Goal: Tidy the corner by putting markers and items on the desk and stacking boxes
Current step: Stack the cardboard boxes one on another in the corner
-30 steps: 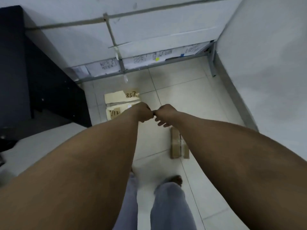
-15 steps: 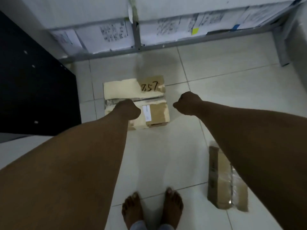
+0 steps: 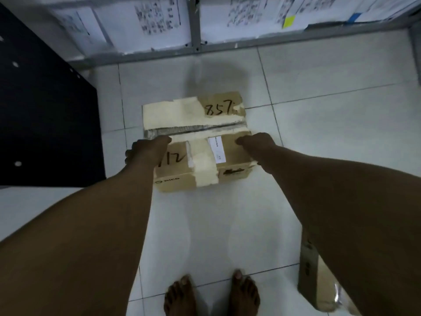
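Desk panel (image 3: 45, 106), dark, close at far left. Left hand (image 3: 145, 149) wrapped over left top edge of taped cardboard box (image 3: 196, 142) on floor tiles (image 3: 319, 137), thumb laid on top; right hand (image 3: 255, 144) likewise on right edge. Torn tape may let flaps spring on lifting. Second box (image 3: 312, 277) lower right, near bare feet (image 3: 180, 295): trip risk. Open tiles ahead.

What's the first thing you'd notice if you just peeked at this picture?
Two bare arms reach down to a taped cardboard box on the tiled floor, in the middle of the picture. It has 857 written on top, with the left hand and the right hand at its two sides. Bare feet stand at the bottom edge, and a thinner box lies at the lower right.
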